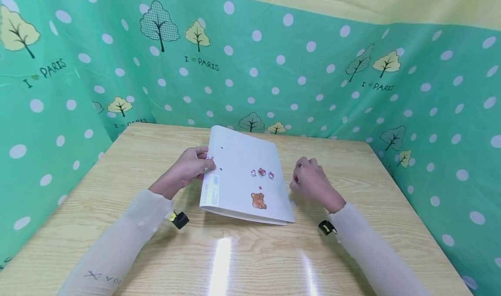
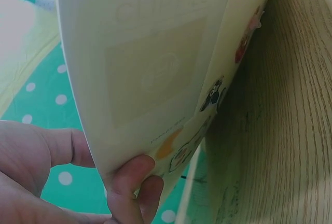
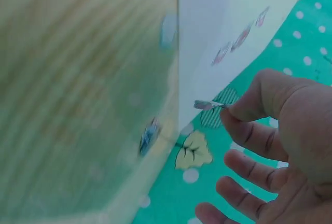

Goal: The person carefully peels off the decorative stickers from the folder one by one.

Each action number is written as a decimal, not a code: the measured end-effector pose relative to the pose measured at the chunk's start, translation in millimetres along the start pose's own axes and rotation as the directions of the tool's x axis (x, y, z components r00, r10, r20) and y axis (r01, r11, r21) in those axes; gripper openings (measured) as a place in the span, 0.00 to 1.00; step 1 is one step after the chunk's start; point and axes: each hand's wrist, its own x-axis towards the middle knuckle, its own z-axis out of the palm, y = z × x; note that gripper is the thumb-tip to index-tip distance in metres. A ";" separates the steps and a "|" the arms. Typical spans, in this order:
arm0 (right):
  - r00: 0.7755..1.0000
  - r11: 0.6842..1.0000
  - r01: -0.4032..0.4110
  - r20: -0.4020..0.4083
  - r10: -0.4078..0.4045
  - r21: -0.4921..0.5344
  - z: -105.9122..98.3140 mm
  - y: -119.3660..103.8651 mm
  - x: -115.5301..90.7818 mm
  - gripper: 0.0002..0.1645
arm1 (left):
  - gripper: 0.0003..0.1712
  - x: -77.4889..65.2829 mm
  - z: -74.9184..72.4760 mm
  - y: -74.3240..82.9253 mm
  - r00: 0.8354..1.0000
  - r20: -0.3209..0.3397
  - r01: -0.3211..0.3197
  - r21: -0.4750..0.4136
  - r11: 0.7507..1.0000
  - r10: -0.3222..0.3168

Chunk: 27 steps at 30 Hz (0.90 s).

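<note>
Left hand (image 1: 189, 167) has a white folder (image 1: 242, 157) pinched along its spine edge, kinda tilted over the wooden table (image 1: 117, 191). Right hand (image 1: 315, 185) is just beside the folder's other edge, pinching some tiny thin thing (image 3: 206, 105), can't tell what. Cover's got a brown bear sticker (image 1: 258, 201) and a row of three little stickers (image 1: 262, 172). Green dotted curtain (image 1: 274, 60) behind.

The head view is bright and mostly sharp; white glare (image 1: 220, 265) streaks the near tabletop (image 1: 117, 178), and soft shadows lie beneath the sleeves (image 1: 121, 239) and folder (image 1: 240, 157). The left wrist view is dimmer and hazy, washed out at upper left, the folder's print faint in shade. The right wrist view is soft, its tabletop smeared out of focus beneath a greenish reflection of the cloth (image 1: 270, 59).
</note>
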 end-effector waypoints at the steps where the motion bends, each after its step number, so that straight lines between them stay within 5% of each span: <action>1: 1.000 1.000 0.001 0.000 -0.001 -0.028 -0.8 3.1 0.8 0.13 | 0.45 -0.1 -0.1 0.0 1.000 0.000 0.000 0.001 1.000 0.000; 9: 1.000 0.975 -0.011 0.014 0.015 -0.224 -2.6 17.0 6.2 0.22 | 0.46 -0.3 -1.4 0.7 1.000 0.003 0.004 -0.002 1.000 -0.004; 27: 0.992 0.957 0.034 0.124 0.002 -0.289 19.3 12.7 18.1 0.13 | 0.46 -0.8 -0.3 0.3 1.000 -0.003 0.014 0.005 1.000 -0.014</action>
